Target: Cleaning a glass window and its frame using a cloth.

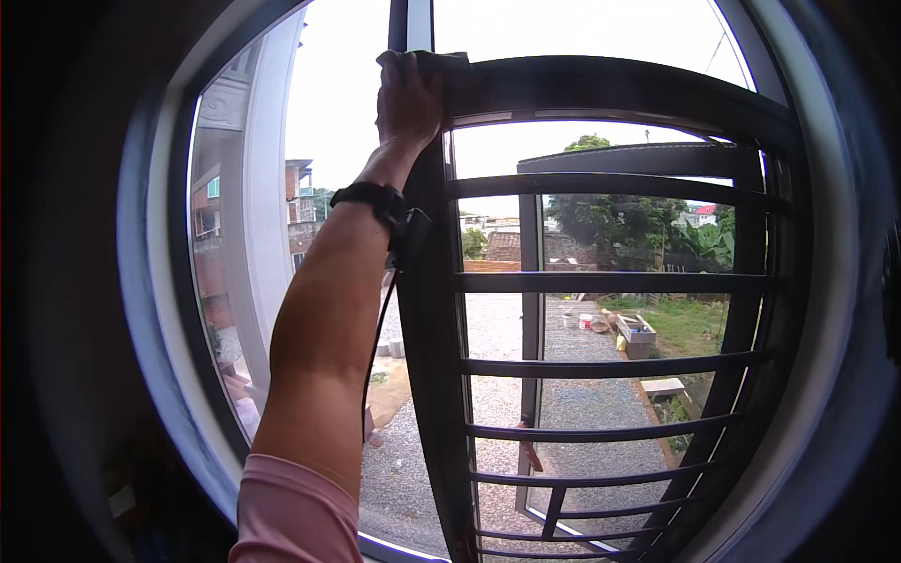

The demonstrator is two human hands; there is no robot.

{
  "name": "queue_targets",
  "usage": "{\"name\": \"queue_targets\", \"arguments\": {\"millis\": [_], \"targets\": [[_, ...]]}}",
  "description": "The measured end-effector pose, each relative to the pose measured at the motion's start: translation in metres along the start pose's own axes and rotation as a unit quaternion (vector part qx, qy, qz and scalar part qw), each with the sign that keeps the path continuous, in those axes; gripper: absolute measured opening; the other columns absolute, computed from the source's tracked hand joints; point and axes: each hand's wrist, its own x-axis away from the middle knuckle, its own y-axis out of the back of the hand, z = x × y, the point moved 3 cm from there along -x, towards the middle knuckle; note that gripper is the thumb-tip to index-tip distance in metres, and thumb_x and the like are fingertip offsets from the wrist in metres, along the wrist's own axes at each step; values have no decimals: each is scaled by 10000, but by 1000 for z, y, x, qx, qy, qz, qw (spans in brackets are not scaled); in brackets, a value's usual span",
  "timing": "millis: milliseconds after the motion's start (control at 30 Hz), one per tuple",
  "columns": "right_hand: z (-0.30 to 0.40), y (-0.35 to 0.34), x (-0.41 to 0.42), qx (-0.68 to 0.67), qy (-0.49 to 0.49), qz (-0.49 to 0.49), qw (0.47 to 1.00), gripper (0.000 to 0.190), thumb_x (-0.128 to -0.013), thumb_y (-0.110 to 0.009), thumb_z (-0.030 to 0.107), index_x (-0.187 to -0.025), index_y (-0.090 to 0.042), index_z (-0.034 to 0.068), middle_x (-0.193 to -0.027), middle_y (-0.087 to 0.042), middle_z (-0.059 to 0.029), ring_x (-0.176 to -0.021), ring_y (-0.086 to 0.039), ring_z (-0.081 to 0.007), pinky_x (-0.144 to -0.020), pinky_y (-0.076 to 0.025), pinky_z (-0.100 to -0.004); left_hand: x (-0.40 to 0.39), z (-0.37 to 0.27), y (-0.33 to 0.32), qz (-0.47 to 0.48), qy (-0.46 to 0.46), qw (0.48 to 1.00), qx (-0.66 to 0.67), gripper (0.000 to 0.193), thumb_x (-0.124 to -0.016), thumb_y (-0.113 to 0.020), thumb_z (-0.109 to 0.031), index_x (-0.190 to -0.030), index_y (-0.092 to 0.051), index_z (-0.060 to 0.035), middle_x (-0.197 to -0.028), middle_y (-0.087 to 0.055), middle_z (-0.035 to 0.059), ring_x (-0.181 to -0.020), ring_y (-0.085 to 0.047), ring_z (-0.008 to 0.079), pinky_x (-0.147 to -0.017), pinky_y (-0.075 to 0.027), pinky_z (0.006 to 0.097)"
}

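Observation:
My left hand (410, 102) is raised high at the upper corner of a dark metal window grille (433, 338). Its fingers are closed over a dark cloth (443, 60), which lies across the top edge of the grille's frame. A black strap with a small device (408, 225) sits on that wrist, and a thin cable runs down along the forearm. A pink sleeve (299, 510) covers the upper arm. My right hand is out of view.
Horizontal bars (619, 283) cross the grille. Behind them a glazed window sash (531, 317) stands swung outward. The pale window surround (830, 281) curves around the opening. Outside are a gravel yard (591, 401), buckets (585, 321), a raised trough (637, 329) and trees (612, 225).

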Motion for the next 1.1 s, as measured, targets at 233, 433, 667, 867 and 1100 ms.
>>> {"name": "queue_targets", "arguments": {"millis": [233, 433, 667, 867, 1100], "targets": [[-28, -43, 60, 11, -36, 74, 997, 99, -846, -602, 103, -845, -670, 30, -834, -652, -192, -833, -632, -372, -765, -511, -467, 16, -59, -15, -54, -154, 975, -149, 259, -820, -582, -45, -1080, -581, -46, -1089, -513, 153, -1147, -462, 363, -880, -522, 455], [-27, -31, 85, 57, -14, 32, 998, 154, -900, -563, 115, -910, -686, 22, -877, -661, -193, -879, -628, -367, -805, -508, -450, 19, -212, -61, 27, -112, 989, 91, 547, -902, -573, -229, -1353, -420, 39, -1436, -382, 280, -1351, -380, 443, -1088, -362, 514], [-16, 1, 164, 40, -156, 62, 985, 129, -867, -583, 111, -946, -671, 60, -880, -676, -155, -860, -640, -358, -778, -511, -475, 25, -300, -83, -7, -137, 982, 127, 552, -940, -536, -274, -1397, -400, 5, -1507, -311, 261, -1407, -336, 404, -1122, -307, 550], [-21, 0, 201, 11, -247, 154, 957, 154, -864, -601, 136, -973, -684, 64, -943, -686, -161, -934, -625, -389, -845, -480, -520, 12, -169, -37, 51, -83, 985, -145, 502, -961, -485, -333, -1362, -446, -35, -1421, -370, 144, -1399, -300, 318, -1076, -308, 658], [-17, -31, 172, -4, -145, 140, 980, 150, -864, -599, 140, -964, -680, 63, -936, -683, -168, -932, -625, -392, -837, -480, -523, 18, 2, 6, -15, -84, 995, -56, 491, -1004, -465, -333, -1401, -383, -56, -1472, -412, 215, -1326, -441, 418, -1087, -402, 461]]}}
